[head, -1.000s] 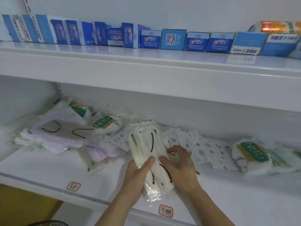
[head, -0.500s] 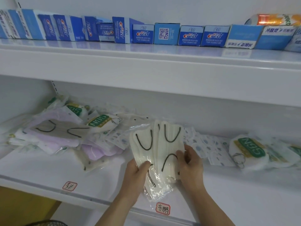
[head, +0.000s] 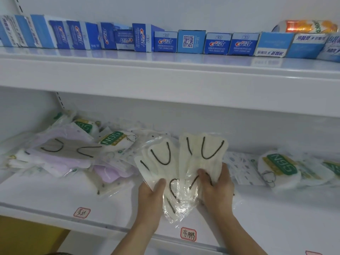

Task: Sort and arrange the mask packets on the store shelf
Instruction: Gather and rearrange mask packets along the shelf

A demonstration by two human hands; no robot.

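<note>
I hold cream mask packets with black ear loops, fanned out above the middle of the white shelf (head: 55, 196). My left hand (head: 150, 196) grips the left cream packet (head: 156, 162). My right hand (head: 217, 186) grips the right cream packet (head: 204, 155). Their clear wrappers overlap between my hands. A loose pile of lilac and beige packets (head: 62, 153) lies at the left, with a green N95 packet (head: 116, 140) on its right side. Blue-patterned packets (head: 242, 166) and another N95 packet (head: 279, 166) lie at the right.
The upper shelf (head: 165, 74) overhangs close above and carries a row of blue toothpaste boxes (head: 217, 43). Two red-framed handwritten labels (head: 188, 234) are stuck to the lower shelf's front edge. Bare shelf surface lies at the front left and front right.
The cream packets were one stack held upright in both hands. They have been spread apart into a fan, the right ones pulled up and to the right.
</note>
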